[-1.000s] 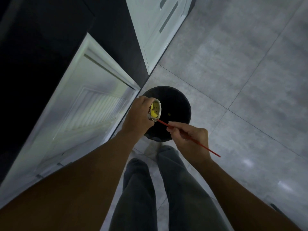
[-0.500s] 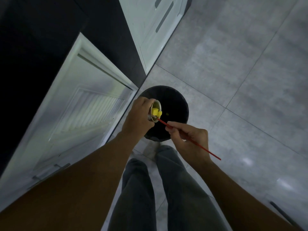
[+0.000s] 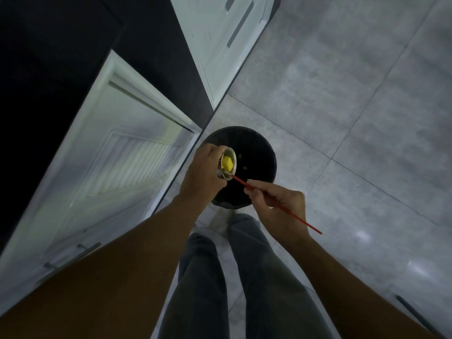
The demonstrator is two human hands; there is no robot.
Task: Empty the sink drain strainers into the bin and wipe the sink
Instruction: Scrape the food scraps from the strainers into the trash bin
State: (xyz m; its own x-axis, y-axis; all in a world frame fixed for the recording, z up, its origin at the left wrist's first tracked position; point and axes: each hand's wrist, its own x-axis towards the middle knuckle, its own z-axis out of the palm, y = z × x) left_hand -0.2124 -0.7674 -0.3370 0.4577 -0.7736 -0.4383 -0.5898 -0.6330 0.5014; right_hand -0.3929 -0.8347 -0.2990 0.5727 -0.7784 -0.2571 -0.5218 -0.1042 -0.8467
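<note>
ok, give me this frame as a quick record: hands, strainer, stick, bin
left hand: grips strainer, tipped sideways over bin
right hand: pinches red stick, tip at strainer's lower rim
strainer contents: yellow chunk inside
bin: black, on tiled floor, yellow bits inside
stage: strainer not yet empty

Bare forearms (image 3: 137, 260), dark grey trousers (image 3: 203, 289), pale shoe (image 3: 221, 222)
</note>
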